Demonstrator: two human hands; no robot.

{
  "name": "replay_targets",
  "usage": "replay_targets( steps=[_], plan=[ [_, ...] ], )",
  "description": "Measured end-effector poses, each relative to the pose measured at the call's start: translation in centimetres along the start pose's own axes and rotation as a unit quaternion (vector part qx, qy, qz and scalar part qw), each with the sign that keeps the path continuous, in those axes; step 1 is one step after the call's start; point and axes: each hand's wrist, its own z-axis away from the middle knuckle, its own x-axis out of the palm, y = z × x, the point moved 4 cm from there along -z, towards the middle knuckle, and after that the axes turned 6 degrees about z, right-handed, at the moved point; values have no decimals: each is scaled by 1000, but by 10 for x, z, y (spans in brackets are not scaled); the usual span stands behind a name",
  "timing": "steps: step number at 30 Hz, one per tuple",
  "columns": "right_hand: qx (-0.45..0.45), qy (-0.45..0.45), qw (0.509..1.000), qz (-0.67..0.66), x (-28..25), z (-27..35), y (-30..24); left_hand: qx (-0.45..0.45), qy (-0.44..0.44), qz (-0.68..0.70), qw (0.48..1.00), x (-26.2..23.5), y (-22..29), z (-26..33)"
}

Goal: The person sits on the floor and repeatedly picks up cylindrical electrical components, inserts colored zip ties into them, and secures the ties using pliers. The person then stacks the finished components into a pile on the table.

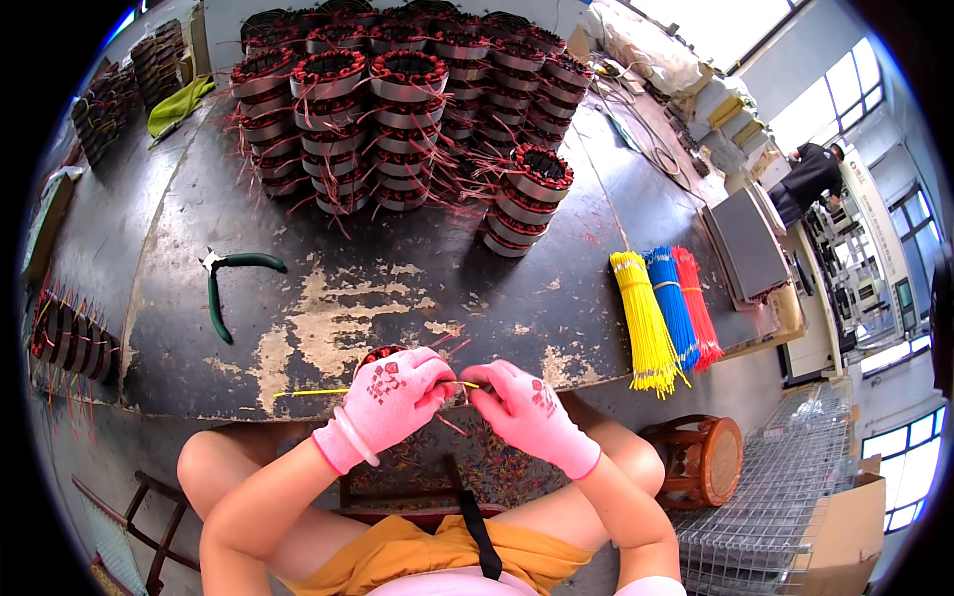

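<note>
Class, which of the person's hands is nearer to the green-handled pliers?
Left: the left hand is right of the pliers, closer to the person; the right hand is farther right.

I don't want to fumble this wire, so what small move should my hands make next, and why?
I'd probably firm up your left hand on the yellow wire before your right hand works its short end: a long tail juts out past the left, apparently the same wire, and could tug the little bit showing between the hands.
</note>
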Motion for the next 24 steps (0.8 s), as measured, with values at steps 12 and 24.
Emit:
replay_targets(
  steps=[12, 24],
  plan=[
    [251, 0, 907, -338, 0, 21, 45, 28, -10, -7, 1000, 1, 3, 0],
    [-45, 142, 974, 172, 12, 3, 7, 28, -16, -39, 999, 1, 0, -4]
  ],
)
